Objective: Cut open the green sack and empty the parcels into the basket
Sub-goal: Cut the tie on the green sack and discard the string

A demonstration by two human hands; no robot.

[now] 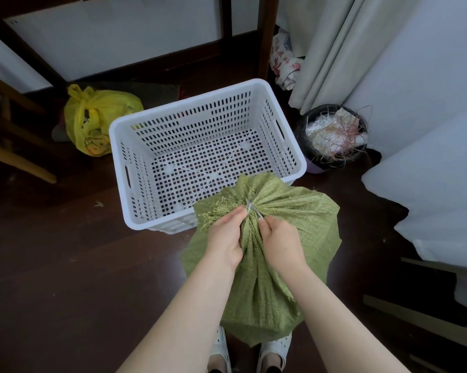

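Observation:
A green woven sack (289,232) stands on the dark floor in front of me, its neck gathered and tied, with a frayed end flopping over the near rim of the white perforated basket (124,146). My left hand (225,239) pinches the bunched neck from the left. My right hand (279,240) holds small metal scissors (252,209), whose blades sit at the tie on the neck. The basket has nothing in it. No parcels show; the sack hides its contents.
A yellow plastic bag (97,122) lies left of the basket. A dark waste bin (334,135) full of paper and straw stands to its right, beside a curtain (342,49). Wooden furniture legs (264,36) rise behind. White bedding (437,205) bounds the right side.

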